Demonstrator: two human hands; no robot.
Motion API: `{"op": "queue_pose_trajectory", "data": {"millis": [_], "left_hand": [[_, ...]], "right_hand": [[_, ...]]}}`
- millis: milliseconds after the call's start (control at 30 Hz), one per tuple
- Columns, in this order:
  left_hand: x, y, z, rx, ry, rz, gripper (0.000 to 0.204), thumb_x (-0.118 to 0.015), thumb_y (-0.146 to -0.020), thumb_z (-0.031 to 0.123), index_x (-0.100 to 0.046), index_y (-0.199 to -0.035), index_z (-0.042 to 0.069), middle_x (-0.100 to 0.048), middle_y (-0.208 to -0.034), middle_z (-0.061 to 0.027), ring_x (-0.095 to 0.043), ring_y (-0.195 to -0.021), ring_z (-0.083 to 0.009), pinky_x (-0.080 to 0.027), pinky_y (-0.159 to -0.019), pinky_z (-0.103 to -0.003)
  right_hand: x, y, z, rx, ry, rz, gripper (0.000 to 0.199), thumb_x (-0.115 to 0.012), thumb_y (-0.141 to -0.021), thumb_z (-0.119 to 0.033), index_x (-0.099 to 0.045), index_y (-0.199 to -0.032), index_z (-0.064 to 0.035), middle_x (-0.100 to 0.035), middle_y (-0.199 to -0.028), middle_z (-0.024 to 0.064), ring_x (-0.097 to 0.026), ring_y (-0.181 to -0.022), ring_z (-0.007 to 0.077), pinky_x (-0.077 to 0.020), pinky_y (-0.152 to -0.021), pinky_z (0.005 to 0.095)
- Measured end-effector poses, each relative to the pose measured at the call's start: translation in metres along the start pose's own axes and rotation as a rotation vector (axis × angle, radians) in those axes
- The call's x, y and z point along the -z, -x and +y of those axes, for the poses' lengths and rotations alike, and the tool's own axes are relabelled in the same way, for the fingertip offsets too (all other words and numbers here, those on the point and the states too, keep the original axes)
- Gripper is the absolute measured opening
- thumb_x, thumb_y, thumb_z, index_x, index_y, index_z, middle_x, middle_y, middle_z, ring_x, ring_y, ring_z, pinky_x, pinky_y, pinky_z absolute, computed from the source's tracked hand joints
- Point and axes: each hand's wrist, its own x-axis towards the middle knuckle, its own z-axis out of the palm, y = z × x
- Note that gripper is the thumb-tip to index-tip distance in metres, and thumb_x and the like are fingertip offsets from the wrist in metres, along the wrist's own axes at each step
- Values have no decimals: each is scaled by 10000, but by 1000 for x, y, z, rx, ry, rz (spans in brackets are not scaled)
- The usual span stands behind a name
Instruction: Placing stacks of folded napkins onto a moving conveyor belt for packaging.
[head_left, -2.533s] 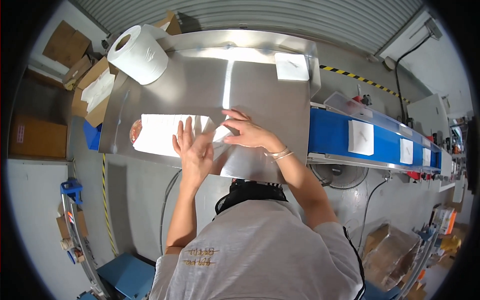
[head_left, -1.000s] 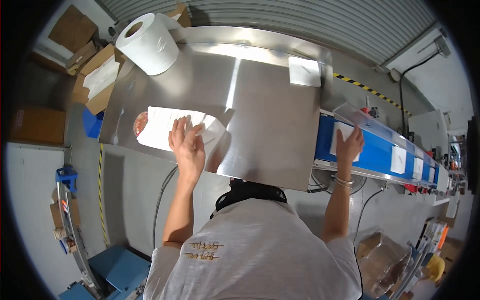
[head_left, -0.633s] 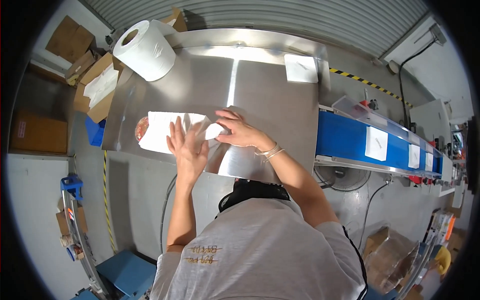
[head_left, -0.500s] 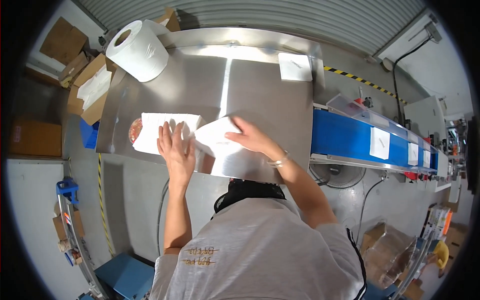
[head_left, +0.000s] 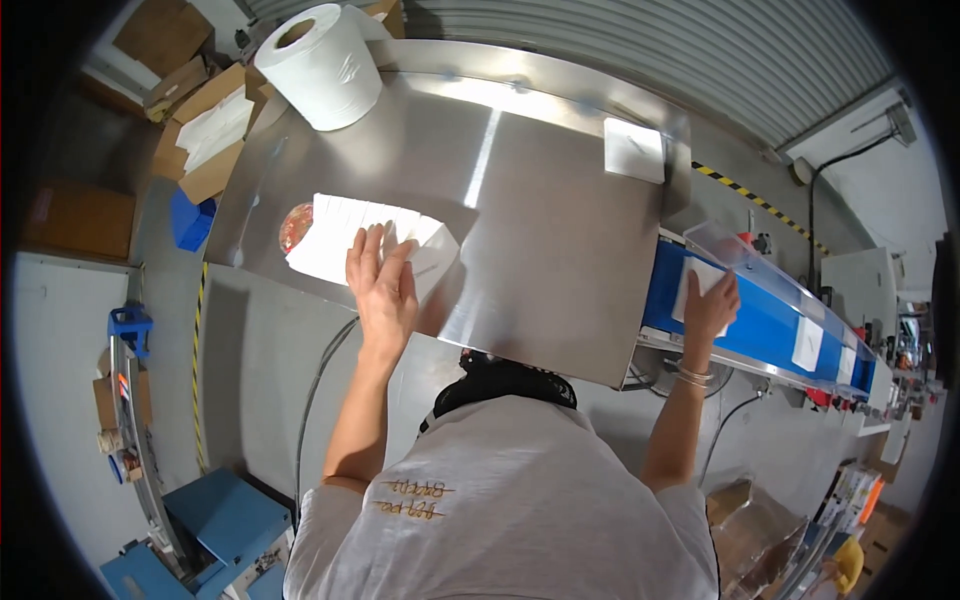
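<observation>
A row of thin white packets point(head_left: 345, 232), packed face to face, lies on the steel table point(head_left: 550, 250) at front left. My left hand point(head_left: 383, 290) rests on its right end, fingers spread and not wrapped round anything. Beyond the row's left end shows a round red patterned object point(head_left: 296, 228), partly covered. Out to the right, my right hand point(head_left: 712, 305) lies over a single white packet point(head_left: 703, 272) on the blue conveyor belt point(head_left: 762, 325). Its fingers are stretched out across the packet, hiding part of it.
A big white roll point(head_left: 325, 75) stands at the table's back left, with an open carton point(head_left: 190, 170) beside the table. One white packet point(head_left: 634, 150) lies at the back right corner. More packets point(head_left: 808, 343) sit along the belt, beside a clear guard point(head_left: 745, 262).
My right hand has moved right from the table to the conveyor, bringing a white packet onto the belt. My left hand stays on the row. Packets on the belt have shifted in view.
</observation>
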Motion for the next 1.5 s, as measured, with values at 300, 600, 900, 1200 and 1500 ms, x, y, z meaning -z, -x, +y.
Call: {"op": "queue_pose_trajectory", "data": {"millis": [300, 600, 900, 1200, 1500], "left_hand": [[7, -2, 8, -39, -37, -147, 294, -635, -745, 6, -659, -1016, 118, -383, -1425, -182, -255, -1370, -392, -124, -1108, -543], [13, -9, -13, 47, -9, -40, 338, -581, -815, -39, -619, -1143, 30, -522, -1281, -191, -410, -1267, -385, -342, -1043, -465], [10, -7, -12, 46, 34, -2, 339, -594, -770, -59, -648, -1080, 68, -510, -1282, -197, -405, -1264, -398, -342, -1041, -477], [9, -4, -9, -11, -31, -107, 303, -608, -749, -40, -655, -1007, 112, -416, -1397, -189, -276, -1367, -380, -127, -1121, -529], [16, -12, -31, 67, -69, -61, 393, -641, -825, 83, -585, -1213, 74, -435, -1369, -202, -315, -1339, -370, -235, -1094, -487]], "right_hand": [[59, 19, -250, 582, -1458, -1031, 516, -697, -785, -164, -516, -1268, -136, -488, -1252, 87, -506, -1061, 230, -438, -919, 368], [32, 38, -168, -243, -1679, -1145, 295, -609, -923, -244, -536, -1106, -24, -613, -936, 55, -562, -804, 124, -482, -729, 279], [-6, 2, 15, -229, 10, -385, 659, -703, -780, -450, -498, -1212, 3, -616, -1067, 190, -576, -915, 386, -470, -776, 418], [62, 15, -229, 523, -1236, -994, 536, -706, -782, -178, -496, -1275, -159, -425, -1369, 148, -451, -1216, 319, -473, -894, 389], [38, 41, -225, 187, -1507, -1098, 328, -620, -904, -318, -534, -1073, -51, -611, -853, 77, -554, -754, 121, -481, -647, 301]]}}
